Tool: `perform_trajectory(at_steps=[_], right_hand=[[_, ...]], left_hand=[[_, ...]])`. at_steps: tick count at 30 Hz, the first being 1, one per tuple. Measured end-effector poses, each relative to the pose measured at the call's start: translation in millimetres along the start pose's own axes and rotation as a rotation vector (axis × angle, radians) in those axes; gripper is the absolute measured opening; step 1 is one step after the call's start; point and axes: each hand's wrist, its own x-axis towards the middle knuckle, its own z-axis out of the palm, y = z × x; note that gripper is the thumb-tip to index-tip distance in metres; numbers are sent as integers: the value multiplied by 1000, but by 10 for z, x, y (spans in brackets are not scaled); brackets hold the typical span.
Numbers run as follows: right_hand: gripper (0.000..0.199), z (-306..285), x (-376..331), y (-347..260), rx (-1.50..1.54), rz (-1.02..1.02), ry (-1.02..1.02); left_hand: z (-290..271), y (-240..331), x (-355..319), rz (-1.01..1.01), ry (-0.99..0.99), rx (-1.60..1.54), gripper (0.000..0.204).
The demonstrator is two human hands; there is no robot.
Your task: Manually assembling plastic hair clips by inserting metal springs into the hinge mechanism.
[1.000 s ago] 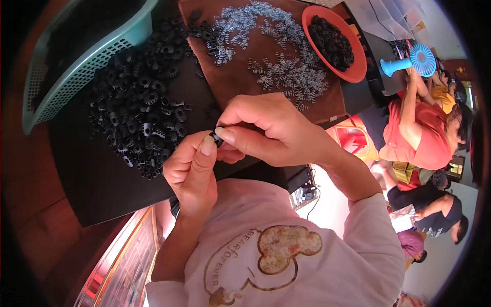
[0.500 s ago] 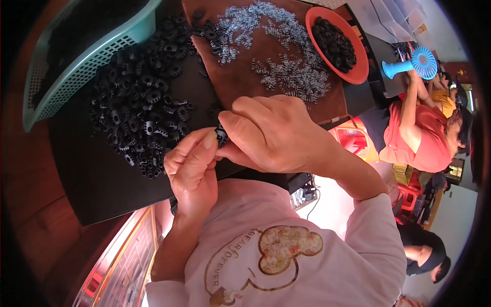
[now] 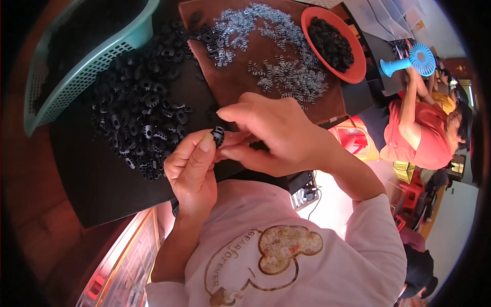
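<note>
Between the thumb and fingers of my left hand (image 3: 192, 166) is a small black plastic claw clip (image 3: 218, 134), held over the near edge of the table. My right hand (image 3: 289, 130) is just to its right, thumb and forefinger spread apart. Another right fingertip is close against the clip; whether it touches cannot be made out. A heap of loose black toothed clip pieces (image 3: 148, 110) covers the dark table left of my hands. Beyond my right hand, many small metal coil springs (image 3: 291, 77) are scattered over a brown cloth (image 3: 220, 84).
A green perforated basket (image 3: 82, 84) with dark contents stands at the far left. At the far right, an orange-red bowl (image 3: 359, 71) holds black clips. Past it are a blue fan (image 3: 422, 60) and a person in a red shirt (image 3: 422, 135). The dark table (image 3: 102, 192) ends near my body.
My right thumb and forefinger have come apart and off the clip, exposing more of it. My left hand keeps its hold in nearly the same place.
</note>
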Motion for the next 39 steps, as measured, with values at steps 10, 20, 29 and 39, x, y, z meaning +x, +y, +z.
perform_trajectory(at_steps=[10,20,29,39], right_hand=[[12,-136,-64,81,386,152,-32],[17,-1438,-383,722,-75,552,513],[21,-1457,-316,970,-296,567,348],[11,30,788,546,-316,13,-169]], left_hand=[[20,-84,-2,98,-96,360,29],[32,-50,12,12,-147,346,33],[-11,-23,-14,11,-136,315,31],[-33,20,1,-23,-169,348,28]])
